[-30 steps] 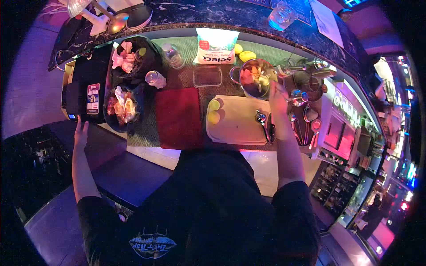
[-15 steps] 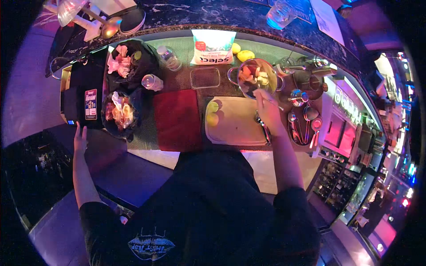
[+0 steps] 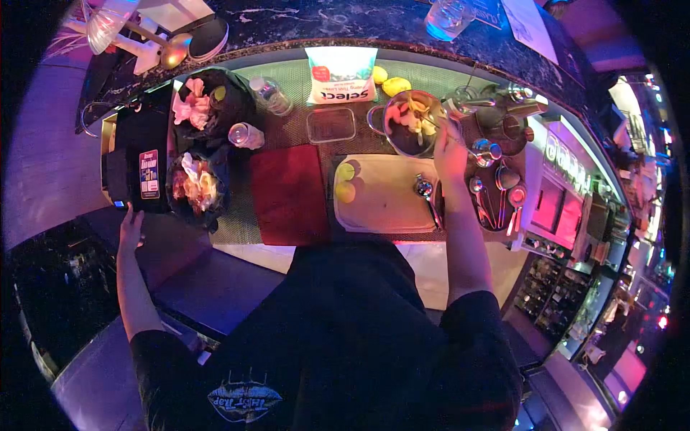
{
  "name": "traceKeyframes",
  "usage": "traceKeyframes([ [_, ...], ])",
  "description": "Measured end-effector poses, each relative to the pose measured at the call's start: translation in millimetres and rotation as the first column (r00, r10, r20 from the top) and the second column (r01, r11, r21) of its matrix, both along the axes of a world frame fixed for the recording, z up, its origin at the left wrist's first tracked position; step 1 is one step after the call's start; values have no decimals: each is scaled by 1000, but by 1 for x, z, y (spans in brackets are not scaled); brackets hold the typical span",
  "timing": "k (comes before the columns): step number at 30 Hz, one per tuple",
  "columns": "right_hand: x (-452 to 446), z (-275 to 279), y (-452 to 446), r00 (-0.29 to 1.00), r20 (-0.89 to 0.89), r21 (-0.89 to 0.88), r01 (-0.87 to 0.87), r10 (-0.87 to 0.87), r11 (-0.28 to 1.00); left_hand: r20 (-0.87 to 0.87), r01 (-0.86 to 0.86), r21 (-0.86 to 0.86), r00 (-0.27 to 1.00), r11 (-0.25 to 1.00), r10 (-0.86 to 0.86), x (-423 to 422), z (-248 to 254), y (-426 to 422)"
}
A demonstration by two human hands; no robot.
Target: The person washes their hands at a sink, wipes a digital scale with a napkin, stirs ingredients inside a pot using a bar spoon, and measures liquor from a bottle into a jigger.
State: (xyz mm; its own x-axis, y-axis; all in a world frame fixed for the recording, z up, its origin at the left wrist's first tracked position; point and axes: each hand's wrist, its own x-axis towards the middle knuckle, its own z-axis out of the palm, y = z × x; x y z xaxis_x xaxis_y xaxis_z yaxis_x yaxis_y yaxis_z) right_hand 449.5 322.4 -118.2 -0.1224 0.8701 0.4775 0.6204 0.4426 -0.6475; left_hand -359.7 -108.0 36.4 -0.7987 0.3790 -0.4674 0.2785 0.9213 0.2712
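Note:
A two-handled metal pot [image 3: 374, 122] holds pale, yellow and reddish pieces that look like cut fruit. My right hand [image 3: 451, 152] is closed at the pot's right rim, around what seems a thin utensil; its kind is hard to make out. Below lies a cutting board [image 3: 381, 208] with two yellow-green citrus halves [image 3: 346, 182] on its left and a metal squeezer [image 3: 425, 191] on its right. At the far left my left hand [image 3: 131, 230] is open, fingers stretched out, its fingertips by the lower corner of a black box [image 3: 129, 169] with a small blue light.
A red cloth [image 3: 287, 194] lies left of the board. Behind are a glass dish [image 3: 331, 125], a white bag [image 3: 341, 75] and lemons [image 3: 396, 87]. Two black-lined bins [image 3: 192, 187] hold scraps. Strainers and spoons [image 3: 507, 194] lie on a tray at right, near a jigger [image 3: 485, 152].
My right hand has moved right, from over the pot's front edge to its right rim. The pieces in the pot have shifted. My left hand stays by the black box.

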Motion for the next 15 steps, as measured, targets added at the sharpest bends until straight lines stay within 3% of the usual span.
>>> traceKeyframes([
  [5, 1, -2, 3, 974, 224, 159, -68, 31, 985, -26, -20, 6, 999, 1000, 20, -3, -5, 0],
  [9, 0, 9, -5, 950, 247, -182, -146, 189, 972, -29, -35, -92, 999, 995, 32, -4, -2, 4],
  [10, -3, 14, -5, 950, 246, -184, -149, 192, 972, -30, -37, -94, 999, 995, 34, -5, -2, 4],
  [15, -6, 30, -4, 987, 145, 73, -74, 63, 995, -13, -39, -76, 999, 996, 38, -6, -6, 1],
])
